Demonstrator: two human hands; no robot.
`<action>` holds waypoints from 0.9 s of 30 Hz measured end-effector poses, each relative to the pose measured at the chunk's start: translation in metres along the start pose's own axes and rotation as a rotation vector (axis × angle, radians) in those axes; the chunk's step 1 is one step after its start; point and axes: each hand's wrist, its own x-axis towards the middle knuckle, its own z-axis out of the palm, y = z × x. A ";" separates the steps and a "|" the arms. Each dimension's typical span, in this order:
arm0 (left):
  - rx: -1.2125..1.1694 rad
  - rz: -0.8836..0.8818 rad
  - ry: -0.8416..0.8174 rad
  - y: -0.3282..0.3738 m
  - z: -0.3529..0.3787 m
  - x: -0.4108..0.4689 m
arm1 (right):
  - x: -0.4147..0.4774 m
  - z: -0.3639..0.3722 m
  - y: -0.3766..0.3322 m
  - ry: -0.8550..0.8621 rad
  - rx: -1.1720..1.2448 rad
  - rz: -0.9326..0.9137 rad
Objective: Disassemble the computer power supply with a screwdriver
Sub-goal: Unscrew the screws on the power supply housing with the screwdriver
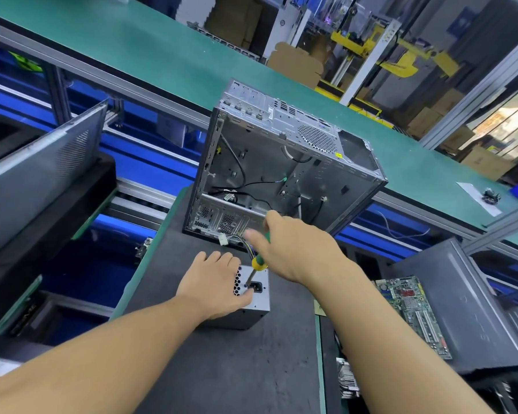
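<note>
The left hand (213,282) clamps the power supply (260,303) to the black mat (237,369), thumb beside the socket. The screwdriver (258,263) tip sits right there, so a slip off the screw could jab that thumb. The right hand (293,249) is closed round the handle, at one o'clock from the supply and higher up.

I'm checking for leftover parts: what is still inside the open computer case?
Loose black and white cables hang inside the computer case, above a perforated metal bracket. The right hand, gripping the screwdriver, hides the near corner.
</note>
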 end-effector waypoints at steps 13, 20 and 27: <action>-0.026 -0.056 -0.066 0.000 -0.003 0.006 | 0.000 0.006 -0.001 0.070 0.017 -0.026; -0.061 -0.212 -0.211 0.016 -0.014 0.010 | 0.004 0.004 -0.001 -0.056 -0.009 -0.120; -0.038 -0.128 0.040 0.026 -0.004 -0.006 | 0.007 0.003 -0.002 0.085 -0.007 -0.109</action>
